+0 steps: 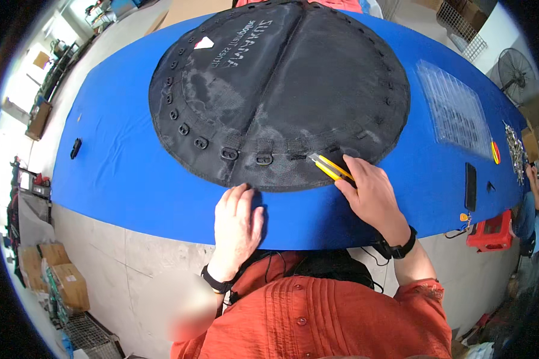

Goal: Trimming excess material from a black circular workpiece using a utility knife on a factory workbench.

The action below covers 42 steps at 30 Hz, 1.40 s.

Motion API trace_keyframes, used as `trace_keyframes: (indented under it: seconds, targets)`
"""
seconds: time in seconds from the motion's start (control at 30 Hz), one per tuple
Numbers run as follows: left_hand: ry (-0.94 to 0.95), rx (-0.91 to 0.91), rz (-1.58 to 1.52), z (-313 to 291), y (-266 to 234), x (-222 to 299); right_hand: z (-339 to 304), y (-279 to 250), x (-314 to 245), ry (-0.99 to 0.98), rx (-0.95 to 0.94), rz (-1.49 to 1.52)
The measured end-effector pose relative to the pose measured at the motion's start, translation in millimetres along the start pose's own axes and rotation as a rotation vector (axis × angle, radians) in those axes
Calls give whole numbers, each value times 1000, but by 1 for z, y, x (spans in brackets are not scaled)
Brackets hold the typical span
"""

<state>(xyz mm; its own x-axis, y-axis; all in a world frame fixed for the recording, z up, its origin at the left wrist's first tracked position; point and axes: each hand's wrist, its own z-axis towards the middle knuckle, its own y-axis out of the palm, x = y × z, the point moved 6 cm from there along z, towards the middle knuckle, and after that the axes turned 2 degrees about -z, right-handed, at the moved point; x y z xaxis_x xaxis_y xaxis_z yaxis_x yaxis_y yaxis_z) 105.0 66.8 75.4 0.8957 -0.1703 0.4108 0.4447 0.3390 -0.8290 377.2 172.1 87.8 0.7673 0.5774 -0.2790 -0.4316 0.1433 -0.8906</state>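
A round black trampoline mat [335, 78] lies flat on a blue-covered table [114, 179], with black buckles sewn round its rim and a raised seam across it. My right hand [370, 188] grips a yellow utility knife [331, 167] over the mat's near right rim. The knife's blade is out and points left, close to a dark strap end beside a buckle [264, 159]. At the near edge of the mat, my left hand [236, 216] rests with its fingers stretched out and thumb apart, holding nothing; its fingertips are at the mat's border.
On the right lie a clear plastic compartment case [455, 110], a red-and-yellow tool [495, 152], a black flat object [471, 186] and a heap of small metal parts [514, 146]. A red plastic stool [491, 231] stands beside the table, near another person's hand [533, 182].
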Motion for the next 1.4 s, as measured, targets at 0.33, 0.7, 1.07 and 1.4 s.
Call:
trace_keyframes:
  seconds: [0.33, 0.7, 1.07, 1.4]
  targets:
    - [79, -127, 127, 11, 40, 11, 22, 31, 1, -25, -62, 65]
    - [123, -196, 96, 1, 20, 26, 43, 12, -26, 54, -63, 380]
    - [49, -40, -72, 13, 25, 24, 40, 36, -55, -125, -61, 318]
    - [62, -58, 23, 12, 45, 9, 41, 45, -61, -125, -140, 257]
